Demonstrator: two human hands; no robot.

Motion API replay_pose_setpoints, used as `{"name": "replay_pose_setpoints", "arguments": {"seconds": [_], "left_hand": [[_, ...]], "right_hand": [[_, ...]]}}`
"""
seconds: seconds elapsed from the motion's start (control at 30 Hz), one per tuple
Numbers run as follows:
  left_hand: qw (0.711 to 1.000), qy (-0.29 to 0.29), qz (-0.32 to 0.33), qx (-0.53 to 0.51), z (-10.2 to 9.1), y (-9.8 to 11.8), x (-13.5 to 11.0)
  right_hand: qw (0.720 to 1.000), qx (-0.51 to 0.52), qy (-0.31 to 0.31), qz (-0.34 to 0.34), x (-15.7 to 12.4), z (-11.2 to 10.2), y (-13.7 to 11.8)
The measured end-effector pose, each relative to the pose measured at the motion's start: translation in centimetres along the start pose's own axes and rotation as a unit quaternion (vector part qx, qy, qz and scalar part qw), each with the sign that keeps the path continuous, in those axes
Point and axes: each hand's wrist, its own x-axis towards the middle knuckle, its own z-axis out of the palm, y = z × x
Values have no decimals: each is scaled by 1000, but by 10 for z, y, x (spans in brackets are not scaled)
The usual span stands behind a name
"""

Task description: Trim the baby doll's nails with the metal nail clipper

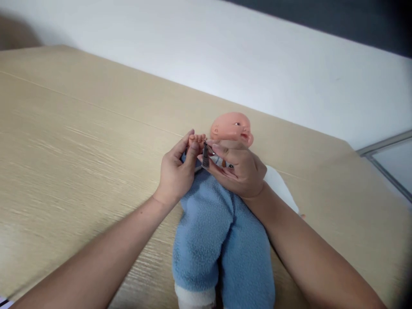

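Observation:
A baby doll (206, 227) in blue fleece trousers lies on its back on the wooden table, its bald head (230, 126) at the far end. My left hand (180, 165) is closed around the doll's small hand (197, 139), thumb pressed on it and its little fingers showing above. In my right hand (240, 165) is a metal nail clipper (205, 155), pinched between thumb and fingers. The clipper's tip is right beside the doll's fingers; I cannot tell whether it touches them. My right hand covers much of the doll's chest.
The pale wooden table (80, 150) spreads out on both sides. A white wall (193, 51) rises behind its far edge. The doll's white sleeve (280, 189) sticks out beyond my right wrist. A metal-framed panel (389, 159) stands at the right.

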Motion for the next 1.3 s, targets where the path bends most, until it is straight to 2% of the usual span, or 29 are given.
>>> {"name": "replay_pose_setpoints", "arguments": {"seconds": [0.2,0.37,0.57,0.97,1.17,1.3], "left_hand": [[1000,12,1,-20,0,-1,-1],[1000,15,4,-21,0,-3,-1],[1000,16,8,-10,0,-3,-1],[1000,6,16,-14,0,-4,-1],[1000,-1,23,-18,0,-4,-2],[1000,0,20,-8,0,-4,-2]], "right_hand": [[997,45,-12,57,-5,0,0],[996,59,-27,59,-7,1,3],[996,63,-10,62,-4,2,1],[998,20,-5,60,-2,2,0],[999,16,30,11,0,3,1],[998,28,-1,49,-1,0,-1]]}}
